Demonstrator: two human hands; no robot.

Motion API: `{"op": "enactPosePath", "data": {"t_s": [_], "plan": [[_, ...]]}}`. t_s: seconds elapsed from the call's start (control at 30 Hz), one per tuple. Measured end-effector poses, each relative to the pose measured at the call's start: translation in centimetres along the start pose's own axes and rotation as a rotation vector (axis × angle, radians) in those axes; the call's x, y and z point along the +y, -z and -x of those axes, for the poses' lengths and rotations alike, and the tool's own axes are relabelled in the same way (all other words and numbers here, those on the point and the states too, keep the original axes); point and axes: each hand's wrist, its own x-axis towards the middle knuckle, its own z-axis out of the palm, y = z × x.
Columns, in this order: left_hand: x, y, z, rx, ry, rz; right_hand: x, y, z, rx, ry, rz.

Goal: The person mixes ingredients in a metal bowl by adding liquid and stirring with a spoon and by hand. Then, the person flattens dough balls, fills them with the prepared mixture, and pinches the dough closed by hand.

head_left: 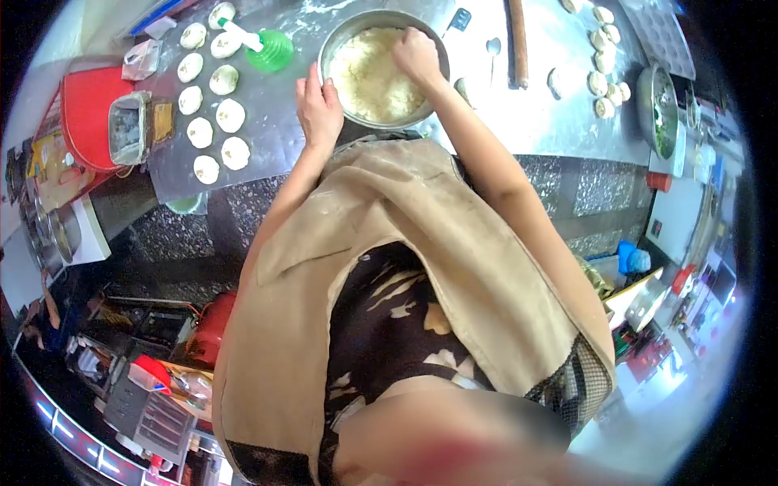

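A round metal bowl (326, 61) stands at the near edge of the metal table, holding pale, crumbly dough (369, 73). My left hand (319, 112) rests against the bowl's left outer side, fingers stretched out along it and thumb near the rim. Inside the bowl, at its upper right, my right hand (416, 57) is closed with its knuckles down in the dough. Its fingertips are hidden, so how much dough they hold does not show.
Rows of round dough pieces (230, 116) lie left, beside a green spray bottle (271, 51). A rolling pin (518, 44), a spoon (493, 50) and more dough pieces (598, 83) lie right. A bowl of greens (658, 113) stands at the far right; a red container (87, 113) at left.
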Motion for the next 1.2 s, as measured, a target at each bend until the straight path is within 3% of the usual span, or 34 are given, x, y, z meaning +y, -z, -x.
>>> {"op": "enactPosePath", "data": {"t_s": [0.07, 0.1, 0.17, 0.23, 0.3, 0.37, 0.4, 0.47, 0.5, 0.57, 0.63, 0.67, 0.7, 0.77, 0.8, 0.87, 0.9, 0.97, 1.03, 1.07, 1.1, 1.17, 1.2], "plan": [[0.5, 0.2, -0.5, -0.033, -0.008, -0.025, -0.5, -2.9, -0.9, -0.058, -0.047, 0.068], [0.5, 0.0, -1.0, -0.020, -0.001, -0.025, 0.6, -5.9, -1.4, -0.043, 0.120, 0.080], [0.4, -0.4, -2.2, -0.069, -0.081, -0.051, 0.2, -9.4, -1.0, -0.174, 0.211, 0.130], [0.5, -0.6, -3.7, -0.043, -0.148, -0.062, -0.5, -8.6, 1.5, -0.320, 0.448, 0.072], [0.6, -1.3, -5.6, -0.106, -0.246, -0.005, 0.0, -5.6, 2.8, -0.423, 0.488, 0.056], [0.9, -2.6, -7.8, -0.191, -0.304, -0.003, 0.2, -1.3, 1.9, -0.788, 0.576, 0.327], [2.0, -2.9, -8.8, -0.272, -0.360, -0.019, 0.6, -0.1, 1.5, -0.790, 0.567, 0.333], [3.7, -3.0, -9.4, -0.359, -0.402, -0.068, 1.6, 1.7, 0.6, -0.593, 0.271, 0.373], [4.0, -2.9, -8.4, -0.356, -0.398, -0.064, 3.0, 1.2, -0.3, -0.406, 0.257, 0.275], [4.0, -2.3, -5.0, -0.208, -0.138, -0.099, 3.2, -0.8, -1.8, -0.110, 0.046, 0.161], [2.2, -2.8, -0.4, -0.272, -0.094, -0.046, 3.8, -4.8, -2.3, -0.163, 0.013, 0.048], [2.7, -2.2, 0.8, -0.366, 0.045, 0.078, 2.8, -6.4, -1.1, -0.138, 0.054, 0.051], [2.9, -1.8, 0.3, -0.364, 0.051, 0.074, 2.4, -7.4, -0.1, -0.405, 0.266, 0.229], [3.3, -1.1, -1.5, -0.326, 0.108, 0.029, 1.2, -5.0, 2.9, -0.519, 0.498, -0.009], [1.1, -2.2, -2.8, -0.213, -0.082, 0.017, 1.4, -4.1, 3.0, -0.663, 0.618, 0.069], [-0.5, -2.8, -6.9, -0.374, -0.340, 0.028, 1.9, -2.0, 2.4, -0.923, 0.807, 0.232], [-0.5, -2.8, -8.5, -0.460, -0.480, -0.004, 1.3, 0.2, 2.0, -0.939, 0.756, 0.301], [1.8, -1.7, -9.3, -0.404, -0.460, -0.082, 1.4, 1.6, 1.2, -0.736, 0.385, 0.600], [3.1, -0.6, -7.4, -0.358, -0.431, -0.169, 2.7, 1.8, 0.1, -0.389, 0.232, 0.295], [3.2, -0.1, -5.2, -0.290, -0.297, -0.202, 2.8, 0.9, -0.3, -0.256, 0.110, 0.242], [3.0, 0.1, -3.3, -0.225, -0.168, -0.234, 2.8, -0.7, -0.7, -0.254, 0.106, 0.233], [1.9, -0.2, 0.1, -0.299, -0.008, -0.032, 2.7, -4.7, -0.4, -0.224, 0.152, -0.167], [1.9, -0.1, 0.3, -0.319, 0.052, -0.043, 1.5, -5.6, 0.8, -0.367, 0.264, -0.122]]}}
